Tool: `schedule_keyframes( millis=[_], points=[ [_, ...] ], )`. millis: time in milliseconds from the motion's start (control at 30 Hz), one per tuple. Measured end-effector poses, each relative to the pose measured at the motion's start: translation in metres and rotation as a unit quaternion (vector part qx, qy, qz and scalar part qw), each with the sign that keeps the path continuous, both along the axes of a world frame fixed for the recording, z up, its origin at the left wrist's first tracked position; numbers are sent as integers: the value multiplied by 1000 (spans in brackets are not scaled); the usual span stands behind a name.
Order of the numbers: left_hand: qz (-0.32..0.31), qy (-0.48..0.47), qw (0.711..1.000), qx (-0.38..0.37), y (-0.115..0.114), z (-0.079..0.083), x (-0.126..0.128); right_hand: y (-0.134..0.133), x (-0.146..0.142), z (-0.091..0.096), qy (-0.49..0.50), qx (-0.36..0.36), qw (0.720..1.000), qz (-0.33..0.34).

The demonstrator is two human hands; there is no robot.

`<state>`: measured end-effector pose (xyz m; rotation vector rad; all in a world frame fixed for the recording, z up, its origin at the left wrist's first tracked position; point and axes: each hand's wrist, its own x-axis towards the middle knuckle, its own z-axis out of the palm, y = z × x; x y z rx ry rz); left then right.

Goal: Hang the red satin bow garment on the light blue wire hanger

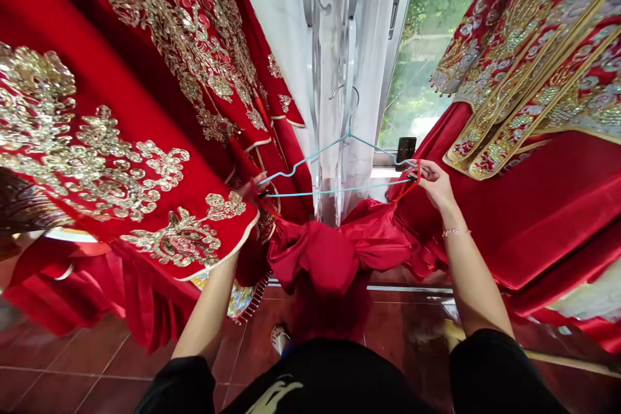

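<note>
A light blue wire clothes hanger point(317, 192) is stretched between my two hands, its hook upright in front of the white curtain. My right hand point(435, 182) pinches the hanger's right end, where a thin red strap loops over it. At the opposite end, my left hand point(253, 187) has its fingers on the hanger and strap, partly hidden by an embroidered red garment point(169, 239). Below the hanger, a red satin garment point(332, 255) droops by its straps in front of my body. Small black clips show near both hanger ends.
More red gowns with gold beadwork hang on the right point(528, 77) and along the left. A white metal rack point(350, 45) with hooks stands before a curtain point(373, 26). A phone point(406, 152) leans on the windowsill. Dark red tiles point(252, 352) cover the floor.
</note>
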<state>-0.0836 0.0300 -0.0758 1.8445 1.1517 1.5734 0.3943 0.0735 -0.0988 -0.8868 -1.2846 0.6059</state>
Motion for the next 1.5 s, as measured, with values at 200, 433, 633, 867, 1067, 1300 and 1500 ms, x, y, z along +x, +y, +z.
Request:
schedule_keyframes(
  millis=[200, 433, 633, 867, 1067, 1300, 1500],
  points=[
    [23, 21, 999, 3, 11, 9, 21, -24, -1, 32, -92, -32, 995, 32],
    [-1, 174, 984, 32, 17, 43, 34, -44, 6, 88, -164, -3, 984, 64],
    [4, 309, 947, 81, 36, 49, 32, -37, -15, 98, -246, -44, 960, 128],
    [117, 157, 969, 148, -6, -23, 14, -83, 11, 29, -113, -57, 986, 107],
    [114, 159, 976, -99, -36, -107, 28, -87, -6, -85, 30, -92, 991, -90],
    [69, 347, 912, -207, -66, -119, 51, -82, -32, -152, -157, -257, 942, -148],
    [43, 385, 901, -193, -61, -126, 52, -61, -26, -159, -133, -318, 933, -108]
  ],
)
